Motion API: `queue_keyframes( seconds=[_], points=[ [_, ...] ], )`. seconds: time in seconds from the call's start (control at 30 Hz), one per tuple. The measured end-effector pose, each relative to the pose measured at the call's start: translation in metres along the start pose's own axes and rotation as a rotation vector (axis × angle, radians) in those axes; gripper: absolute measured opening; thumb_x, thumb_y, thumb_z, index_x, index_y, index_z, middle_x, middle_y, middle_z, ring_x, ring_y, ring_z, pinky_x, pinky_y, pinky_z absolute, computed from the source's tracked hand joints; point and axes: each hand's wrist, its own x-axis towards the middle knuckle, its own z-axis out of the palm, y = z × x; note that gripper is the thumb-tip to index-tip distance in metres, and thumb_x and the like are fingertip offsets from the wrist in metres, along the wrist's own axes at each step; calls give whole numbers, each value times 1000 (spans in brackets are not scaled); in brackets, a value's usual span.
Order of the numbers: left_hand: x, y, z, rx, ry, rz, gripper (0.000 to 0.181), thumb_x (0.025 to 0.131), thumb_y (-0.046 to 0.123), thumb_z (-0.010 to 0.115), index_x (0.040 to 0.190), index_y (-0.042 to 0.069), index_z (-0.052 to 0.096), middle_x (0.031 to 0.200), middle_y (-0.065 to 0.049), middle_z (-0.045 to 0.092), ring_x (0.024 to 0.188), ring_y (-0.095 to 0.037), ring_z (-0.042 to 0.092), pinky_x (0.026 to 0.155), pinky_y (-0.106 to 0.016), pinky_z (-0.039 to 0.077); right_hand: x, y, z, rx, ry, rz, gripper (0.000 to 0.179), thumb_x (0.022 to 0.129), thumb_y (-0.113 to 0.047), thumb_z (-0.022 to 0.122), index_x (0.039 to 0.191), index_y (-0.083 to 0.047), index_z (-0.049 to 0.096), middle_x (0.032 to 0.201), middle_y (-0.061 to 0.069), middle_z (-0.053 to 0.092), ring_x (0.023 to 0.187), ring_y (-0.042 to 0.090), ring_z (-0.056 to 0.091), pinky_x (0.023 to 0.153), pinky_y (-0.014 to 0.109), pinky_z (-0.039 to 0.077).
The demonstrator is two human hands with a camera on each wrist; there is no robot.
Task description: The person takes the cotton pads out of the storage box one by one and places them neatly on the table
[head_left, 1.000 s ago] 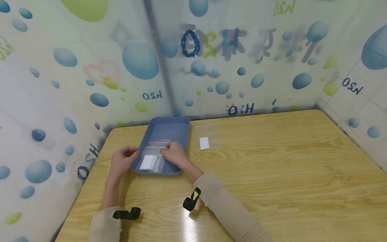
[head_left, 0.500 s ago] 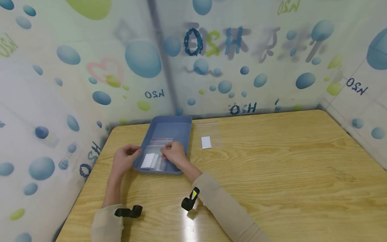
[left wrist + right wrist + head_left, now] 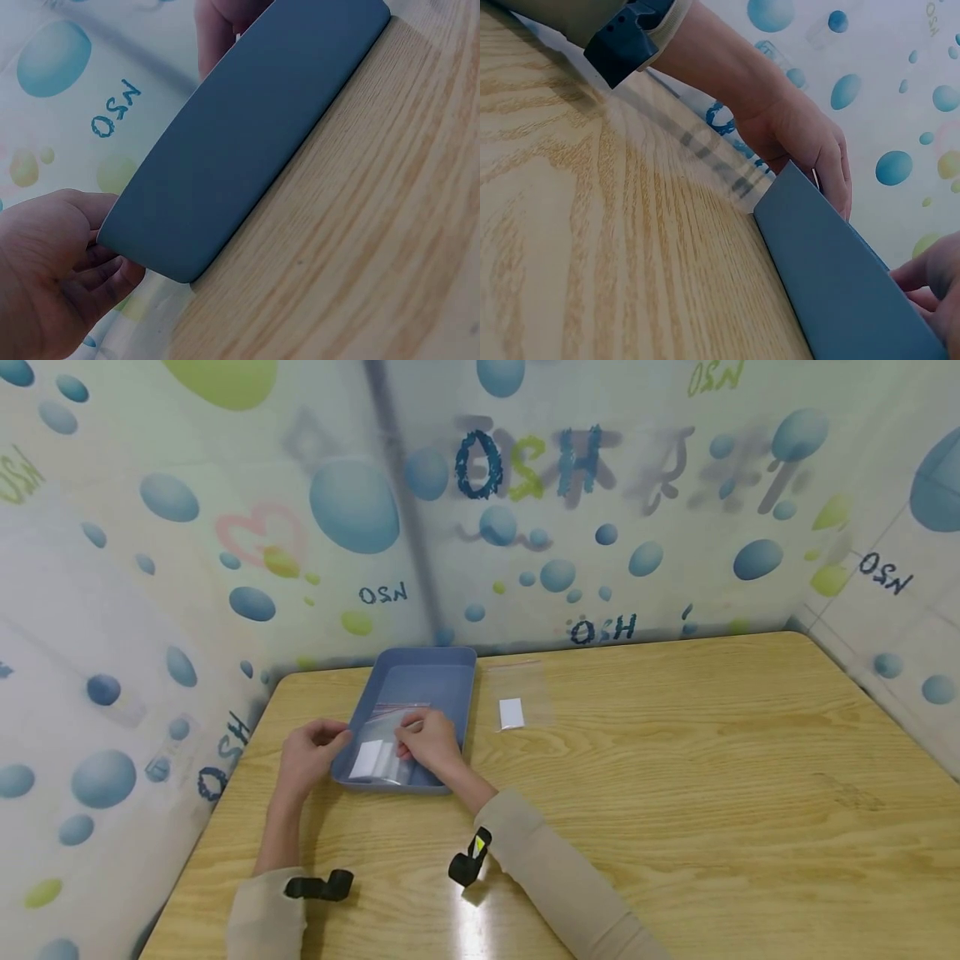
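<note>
In the head view a blue-grey tray (image 3: 431, 676) lies on the table, with several clear zip bags (image 3: 369, 760) overlapping in its near half. White cards show inside the bags. My left hand (image 3: 306, 752) holds the tray's left side, and in the left wrist view the left hand (image 3: 56, 262) has its thumb at the rim and its fingers round the corner. Over the tray, my right hand (image 3: 433, 743) pinches the right edge of a zip bag; its fingertips partly hide the plastic. The right wrist view shows the right hand (image 3: 937, 281) above the tray wall (image 3: 840, 277).
Right of the tray, another clear zip bag (image 3: 531, 693) with a white card (image 3: 512, 713) lies flat on the wooden table (image 3: 675, 793). A patterned wall covering (image 3: 517, 560) stands behind the table and along its left side.
The right hand has shifted slightly within the tray, and the top bag's plastic is raised and pulled over the others' red seal lines. The left hand stays at the tray's side.
</note>
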Motion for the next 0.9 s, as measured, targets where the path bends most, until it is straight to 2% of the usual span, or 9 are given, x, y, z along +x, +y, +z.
queue_keyframes(
  seconds=[0.3,0.53,0.9],
  points=[
    [0,0,-1,-13,8,17,25,97,15,68,112,-5,70,103,-19,70,84,-16,60,69,-19,45,-2,-2,-2,-63,28,-101,8,96,-3,65,98,2,72,65,8,68,57,22,68,51,25,53],
    [0,0,-1,-11,11,30,25,96,15,68,111,-5,70,104,-19,70,85,-16,60,70,-18,45,-2,-4,-8,-66,52,-153,9,95,-5,67,98,0,75,70,6,70,56,13,66,54,23,54],
    [-1,0,-1,-2,7,26,26,97,16,67,113,-5,70,105,-18,69,86,-16,59,70,-17,45,-1,-5,-24,-62,-19,-269,12,97,-6,66,101,1,75,72,6,69,59,6,60,58,22,53]
  ],
)
